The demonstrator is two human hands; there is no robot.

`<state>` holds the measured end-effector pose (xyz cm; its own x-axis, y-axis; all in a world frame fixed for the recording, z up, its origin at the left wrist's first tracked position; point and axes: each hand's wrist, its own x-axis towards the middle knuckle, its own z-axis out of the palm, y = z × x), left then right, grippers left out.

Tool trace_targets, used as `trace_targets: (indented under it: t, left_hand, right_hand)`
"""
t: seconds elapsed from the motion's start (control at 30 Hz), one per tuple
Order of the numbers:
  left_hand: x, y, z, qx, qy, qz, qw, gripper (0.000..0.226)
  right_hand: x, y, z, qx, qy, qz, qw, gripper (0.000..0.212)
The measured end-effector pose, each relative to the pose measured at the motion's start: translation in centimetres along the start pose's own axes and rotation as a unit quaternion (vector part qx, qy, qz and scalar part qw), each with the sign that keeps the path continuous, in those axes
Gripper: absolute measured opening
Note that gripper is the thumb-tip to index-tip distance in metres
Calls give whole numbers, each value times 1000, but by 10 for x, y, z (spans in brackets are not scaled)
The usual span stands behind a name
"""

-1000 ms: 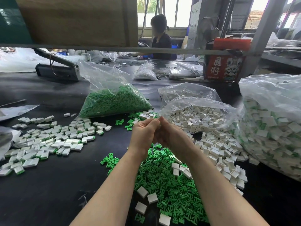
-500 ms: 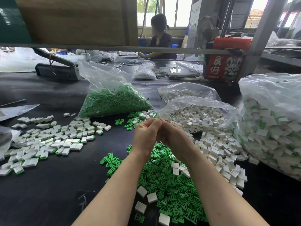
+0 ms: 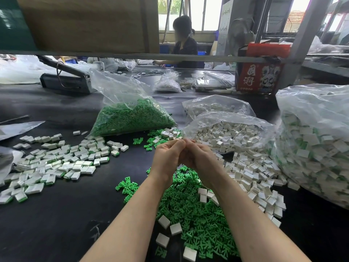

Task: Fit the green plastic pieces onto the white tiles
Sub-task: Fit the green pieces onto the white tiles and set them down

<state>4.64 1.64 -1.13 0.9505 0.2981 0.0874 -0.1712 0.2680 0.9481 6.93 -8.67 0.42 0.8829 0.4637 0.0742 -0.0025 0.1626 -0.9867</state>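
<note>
My left hand [image 3: 167, 157] and my right hand [image 3: 201, 157] meet fingertip to fingertip above the black table, fingers curled inward. They pinch a small piece between them; it looks like a white tile, but the fingers hide nearly all of it. Directly below lies a heap of loose green plastic pieces [image 3: 198, 214] with a few white tiles [image 3: 175, 228] on it. More loose white tiles [image 3: 251, 173] spread to the right of my right wrist. A pile of tiles with green showing at their edges [image 3: 56, 163] lies at the left.
A clear bag of green pieces [image 3: 132, 118] and an open bag of white tiles [image 3: 226, 133] stand behind my hands. A large bag of fitted tiles [image 3: 317, 148] fills the right. A red box [image 3: 260, 72] and a person [image 3: 185, 46] are at the back.
Both hands have stayed pressed together in almost the same spot, with only small shifts of the fingers.
</note>
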Motion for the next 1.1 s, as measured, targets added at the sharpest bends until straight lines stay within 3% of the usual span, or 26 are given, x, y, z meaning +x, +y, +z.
trace_targets:
  t: [0.37,0.63,0.83,1.1]
  left_hand:
    - [0,0,-1,0,6,-25,1000,25]
    - [2,9,-8,17,-45,-15,999,25]
    - [2,12,-13,25,-107,-13,994,17]
    - [4,15,-22,18,-89,-8,996,24]
  right_hand:
    - [6,10,-3,-25,10,-11,1000,54]
    - [12,9,-6,58,-94,23,994,55]
    - [14,7,-13,88,-80,42,992,45]
    - [15,6,-14,32,-45,56,997,55]
